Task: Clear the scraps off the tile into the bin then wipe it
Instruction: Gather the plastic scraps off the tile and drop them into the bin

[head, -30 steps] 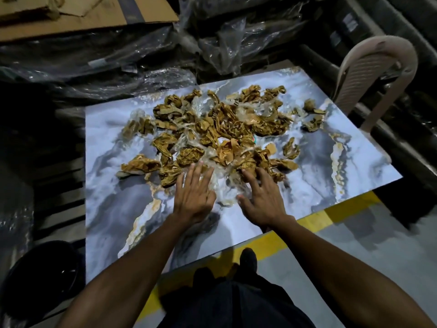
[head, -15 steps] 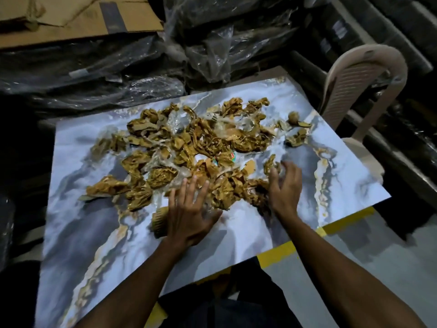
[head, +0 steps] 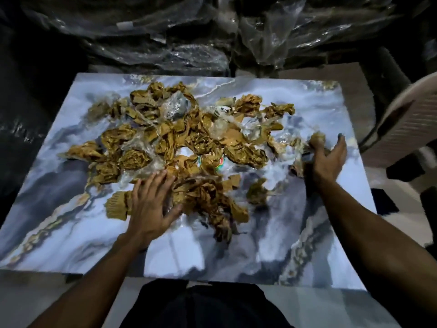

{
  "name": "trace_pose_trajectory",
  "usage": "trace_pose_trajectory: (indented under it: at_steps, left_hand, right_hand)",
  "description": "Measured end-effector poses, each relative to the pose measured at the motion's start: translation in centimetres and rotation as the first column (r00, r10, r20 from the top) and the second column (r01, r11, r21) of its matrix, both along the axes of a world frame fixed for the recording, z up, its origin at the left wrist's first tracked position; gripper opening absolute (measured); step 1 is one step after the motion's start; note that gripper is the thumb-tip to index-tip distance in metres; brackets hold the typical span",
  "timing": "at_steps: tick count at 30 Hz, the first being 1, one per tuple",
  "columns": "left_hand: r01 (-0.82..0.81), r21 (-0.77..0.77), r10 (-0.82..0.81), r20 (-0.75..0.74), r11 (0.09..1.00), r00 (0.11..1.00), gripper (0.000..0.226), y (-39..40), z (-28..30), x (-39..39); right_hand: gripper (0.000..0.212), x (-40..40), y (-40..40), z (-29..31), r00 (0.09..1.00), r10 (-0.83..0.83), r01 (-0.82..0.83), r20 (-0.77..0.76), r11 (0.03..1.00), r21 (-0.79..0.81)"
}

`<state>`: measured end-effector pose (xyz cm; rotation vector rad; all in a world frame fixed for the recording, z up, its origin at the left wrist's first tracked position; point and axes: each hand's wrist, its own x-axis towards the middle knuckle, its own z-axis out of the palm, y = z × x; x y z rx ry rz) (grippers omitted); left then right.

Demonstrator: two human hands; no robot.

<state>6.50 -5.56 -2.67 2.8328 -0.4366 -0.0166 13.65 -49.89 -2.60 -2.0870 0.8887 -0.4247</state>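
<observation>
Scraps [head: 179,147] of crumpled brown paper and clear film cover the middle of the marbled tile [head: 71,233], from its left half across to near its right edge. At the near left of the heap the left hand [head: 151,207] lies flat on the paper, fingers [head: 163,183] straight and spread, much where it was half a second ago. Further right, a loose clump [head: 256,192] sits apart from the main pile. The right hand [head: 327,157] has swung outward to the tile's right side since a second ago, when it lay beside the left; its fingers now look part-curled around an outlying brown wad [head: 318,139], though blur hides how firm that hold is. I judge this as raking strays inward, so gathering is barely begun. No bin shows here, and wiping is far off. A pale plastic chair [head: 411,119] stands beyond the right edge.
</observation>
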Motion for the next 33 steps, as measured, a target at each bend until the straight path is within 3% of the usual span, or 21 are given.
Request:
trace_pose_trajectory:
  at_steps: [4, 8, 12, 15, 18, 20, 22, 25, 28, 33]
  left_hand:
    - [-0.029, 0.012, 0.029, -0.024, 1.0, 0.999, 0.076, -0.5, 0.5, 0.0]
    - [-0.043, 0.035, 0.044, -0.032, 0.998, 0.999, 0.077, -0.7, 0.9, -0.3]
    - [-0.047, 0.031, 0.049, -0.044, 0.998, 0.998, 0.077, -0.7, 1.0, -0.7]
    - [-0.063, 0.017, 0.064, -0.024, 0.998, 0.998, 0.078, -0.7, 1.5, -0.8]
    - [-0.103, -0.037, 0.105, 0.032, 0.994, 0.994, 0.079, -0.3, 2.1, -1.1]
    - [-0.184, -0.103, 0.192, 0.068, 0.978, 0.979, 0.08, 0.4, 2.2, -1.6]
    - [-0.331, -0.185, 0.349, 0.075, 0.925, 0.934, 0.08, 1.5, 1.8, -1.9]
    - [-0.575, -0.286, 0.595, -0.023, 0.766, 0.804, 0.082, 3.3, 0.6, -1.9]
    - [-0.651, -0.31, 0.633, -0.17, 0.693, 0.755, 0.094, 4.2, -0.5, -1.9]
    - [-0.576, -0.417, 0.542, -0.21, 0.703, 0.814, 0.084, 3.5, -1.0, -1.7]
  right_hand:
    - [0.064, 1.6, 0.2, -0.4, 0.97, 0.229, -0.24, -0.086, 0.957, -0.162]
    - [0.046, 1.0, 3.9, -0.3, 0.908, 0.408, -0.42, -0.098, 0.884, -0.207]
    - [0.053, 0.3, 6.8, -0.6, 0.841, 0.527, -0.541, -0.122, 0.813, -0.213]
    - [0.067, -0.3, 7.5, -0.7, 0.807, 0.588, -0.59, -0.059, 0.795, -0.141]
    - [0.074, 0.2, 7.2, 0.2, 0.872, 0.486, -0.488, 0.054, 0.871, 0.056]
    - [0.071, 0.9, 7.1, 0.8, 0.852, 0.522, -0.524, 0.042, 0.849, 0.065]
    - [0.069, 1.3, 7.4, 0.9, 0.774, 0.634, -0.634, -0.014, 0.773, -0.011]
    - [0.076, 0.9, 8.4, 0.0, 0.678, 0.718, -0.735, -0.156, 0.662, -0.147]
    - [0.077, -1.1, 9.4, -0.7, 0.726, 0.662, -0.688, -0.186, 0.698, -0.2]
    - [0.07, -4.9, 12.9, -0.6, 0.877, 0.447, -0.477, -0.176, 0.853, -0.212]
